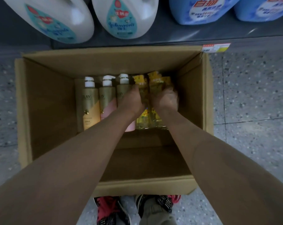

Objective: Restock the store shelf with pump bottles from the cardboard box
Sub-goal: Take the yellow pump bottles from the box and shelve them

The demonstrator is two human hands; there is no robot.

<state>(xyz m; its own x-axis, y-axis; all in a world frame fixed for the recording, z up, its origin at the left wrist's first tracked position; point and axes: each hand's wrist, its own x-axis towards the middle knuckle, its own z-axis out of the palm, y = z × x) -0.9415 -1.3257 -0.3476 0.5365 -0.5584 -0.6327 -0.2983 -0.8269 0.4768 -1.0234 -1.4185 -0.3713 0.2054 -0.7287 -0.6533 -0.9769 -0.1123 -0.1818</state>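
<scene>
Three gold bottles, two yellow bottles, one box

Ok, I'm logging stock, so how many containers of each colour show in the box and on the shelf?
Gold pump bottles, in the box: 3
Yellow bottles, in the box: 2 visible
White jugs, on the shelf: 2
Blue jugs, on the shelf: 2
Total: 9

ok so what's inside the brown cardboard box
Three gold pump bottles with white pumps lie side by side, beside two yellow packs. The left hand and right hand cover the packs' middles.
</scene>
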